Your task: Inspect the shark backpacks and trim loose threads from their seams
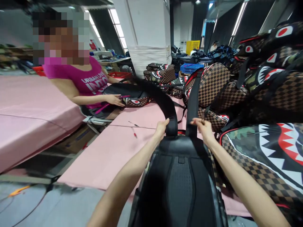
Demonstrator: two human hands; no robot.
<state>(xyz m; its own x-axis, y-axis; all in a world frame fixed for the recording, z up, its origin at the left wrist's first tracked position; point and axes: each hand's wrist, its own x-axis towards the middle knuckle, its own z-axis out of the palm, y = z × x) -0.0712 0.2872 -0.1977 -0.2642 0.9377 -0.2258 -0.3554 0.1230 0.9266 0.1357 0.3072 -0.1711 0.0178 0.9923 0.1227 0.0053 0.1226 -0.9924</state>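
Note:
A black backpack [181, 179] lies with its padded back panel up on the pink table [111, 151], right in front of me. My left hand [161, 128] is closed around the base of its left shoulder strap [165, 104], which curves up and away. My right hand [203, 126] is closed on the right shoulder strap [193, 104], which stands nearly upright. Both arms reach forward along the sides of the bag.
A heap of checkered and camouflage shark-mouth backpacks [260, 91] fills the right side and far end of the table. A person in a magenta shirt [87, 80] sits across the gap, hands on another backpack [129, 94]. Two pens [134, 129] lie on the table. A gap [59, 151] separates the two pink tables.

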